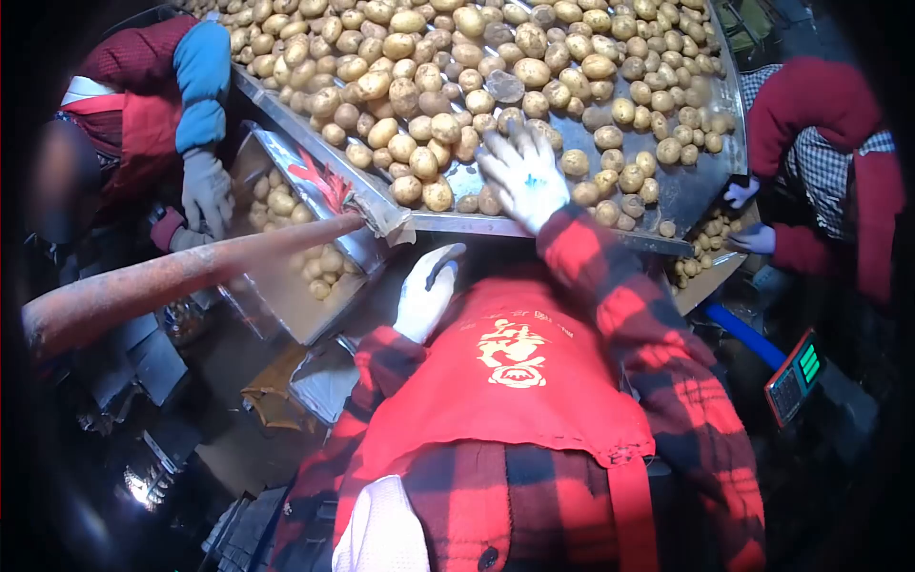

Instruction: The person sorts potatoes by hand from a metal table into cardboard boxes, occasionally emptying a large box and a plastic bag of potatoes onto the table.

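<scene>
My right hand (524,176), in a white glove with a bluish smudge on its back, reaches over the front edge of a metal sorting table (667,195). Its fingers are spread and touch potatoes (419,124) at the near side of a large heap. A dark grey lump (504,87) lies among the potatoes just beyond the fingertips. Below the table's edge, close to my red apron (515,353), is my left hand (426,294), also white-gloved. Its fingers are loosely bent with the thumb apart, and I see nothing in it.
At left, a person's gloved hand (207,191) hangs beside a lined box (286,315) of potatoes. A rusty pole (191,267) crosses there, red strips (329,181) at its end. At right, another person's gloved hands (755,238) are at a potato carton (701,276); a scale display (796,377) stands below.
</scene>
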Demonstrator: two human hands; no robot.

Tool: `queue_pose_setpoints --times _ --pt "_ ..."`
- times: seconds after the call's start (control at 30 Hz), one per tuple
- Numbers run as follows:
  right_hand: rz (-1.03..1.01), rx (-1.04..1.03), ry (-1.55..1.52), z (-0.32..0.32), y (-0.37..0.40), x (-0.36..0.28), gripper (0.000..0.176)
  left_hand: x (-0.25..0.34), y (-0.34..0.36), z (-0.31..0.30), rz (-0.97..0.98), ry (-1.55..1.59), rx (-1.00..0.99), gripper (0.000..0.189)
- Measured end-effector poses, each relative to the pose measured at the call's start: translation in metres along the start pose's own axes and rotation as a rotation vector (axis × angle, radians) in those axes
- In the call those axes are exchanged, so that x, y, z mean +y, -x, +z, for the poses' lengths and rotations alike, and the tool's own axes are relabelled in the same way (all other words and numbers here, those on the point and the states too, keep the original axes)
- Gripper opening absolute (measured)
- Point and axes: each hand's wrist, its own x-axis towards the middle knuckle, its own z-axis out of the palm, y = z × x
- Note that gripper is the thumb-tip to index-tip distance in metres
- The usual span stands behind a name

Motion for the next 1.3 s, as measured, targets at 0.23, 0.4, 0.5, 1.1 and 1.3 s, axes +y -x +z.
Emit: queue_pose_setpoints --times 0.23,0.4,0.5,1.1,1.3 --pt "0.173 0.160 0.028 -0.034 -0.025 -0.005 0.056 0.007 -0.013 0.009 0.018 0.141 -0.028 0.033" --pt "0.556 -0.366 0.025 -0.004 -0.117 0.039 0.061 0.043 -0.037 0.020 0.021 0.250 -0.141 0.034" --pt "0.520 -0.302 0.012 0.018 -0.125 0.049 0.056 0.055 -0.049 0.028 -0.048 0.444 -0.177 0.034" --pt "0.570 -0.315 -0.030 -0.028 -0.093 0.139 0.056 0.098 -0.111 0.037 -0.631 1.473 -0.118 0.044" --pt "0.393 -0.229 -0.448 -0.039 -0.082 0.153 0.056 0.072 -0.127 0.038 -0.450 1.560 -0.220 0.040"
